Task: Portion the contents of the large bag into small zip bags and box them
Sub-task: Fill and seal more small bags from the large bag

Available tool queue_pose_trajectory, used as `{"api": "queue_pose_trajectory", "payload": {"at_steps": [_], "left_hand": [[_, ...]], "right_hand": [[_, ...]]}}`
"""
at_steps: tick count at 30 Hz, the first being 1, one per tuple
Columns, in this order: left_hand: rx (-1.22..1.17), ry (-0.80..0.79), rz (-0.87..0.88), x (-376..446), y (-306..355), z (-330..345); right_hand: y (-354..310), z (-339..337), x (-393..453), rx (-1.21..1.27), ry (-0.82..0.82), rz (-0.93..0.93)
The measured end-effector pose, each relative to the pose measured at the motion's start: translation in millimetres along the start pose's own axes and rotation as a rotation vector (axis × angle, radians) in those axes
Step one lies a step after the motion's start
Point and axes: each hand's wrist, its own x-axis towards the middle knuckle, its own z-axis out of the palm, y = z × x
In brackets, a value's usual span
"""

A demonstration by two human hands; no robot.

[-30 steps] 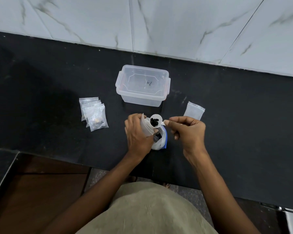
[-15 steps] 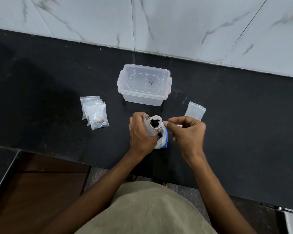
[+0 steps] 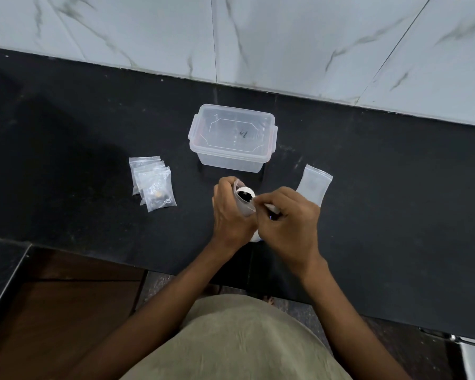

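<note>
Change: right hand [image 3: 290, 215] has brought the white scoop [image 3: 246, 193] of dark pieces from over the large bag [image 3: 256, 237] into the small zip bag [image 3: 244, 200].
Grip: left hand [image 3: 229, 211] curls round that bag, holding its mouth open; right-hand fingers pinch the scoop handle.
Progress: filled bags [image 3: 154, 185] lie left; clear box [image 3: 232, 137] looks shut and holds no bags; spare bag [image 3: 314, 185] lies right.
Bag: clear, upright over the black counter [image 3: 66, 149], near the box.
</note>
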Motion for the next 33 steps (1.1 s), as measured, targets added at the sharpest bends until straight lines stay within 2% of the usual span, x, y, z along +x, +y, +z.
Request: {"api": "queue_pose_trajectory", "payload": {"at_steps": [4,8,24,27,30,32,33], "left_hand": [[-0.121,0.043,-0.07,5,3,-3],[-0.177,0.073,-0.063,10,3,-9],[-0.276,0.014,-0.046,20,9,-14],[-0.284,-0.017,-0.049,21,6,-14],[-0.266,-0.022,-0.055,22,4,-16],[-0.245,-0.017,-0.059,23,3,-16],[-0.232,-0.016,-0.055,23,3,-15]], "right_hand": [[-1,1,-4,-0.065,-0.061,-0.113],[-1,-1,-7,-0.074,-0.114,-0.186],[5,6,-8,-0.055,0.048,-0.323],[8,7,-6,-0.048,0.014,-0.312],[6,8,-7,0.011,0.07,-0.27],[4,8,-5,0.099,0.088,-0.128],[1,8,-5,0.173,0.09,0.002]]}}
